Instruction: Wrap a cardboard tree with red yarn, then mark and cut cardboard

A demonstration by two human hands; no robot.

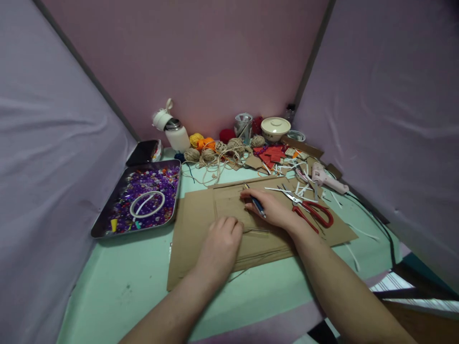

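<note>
My right hand [267,208] is closed around a dark blue pen [257,206], with the pen's tip end toward the brown cardboard [191,224]. My left hand [222,241] rests on the same cardboard, to the left and nearer to me. Its fingers are curled and pressed together, and whatever lies under them is hidden. A thin narrow strip [260,231] sticks out to the right of these fingers. Red-handled scissors [317,212] lie with their blades apart on the right part of the cardboard, beside my right forearm.
A metal tray [178,191] of purple beads stands at the left, with a white ring [147,204] in it. Balls of twine [234,145], a white bottle [178,138], a lidded bowl [275,129] and a glass [243,126] line the back. A corded glue gun [328,179] lies among scraps at right.
</note>
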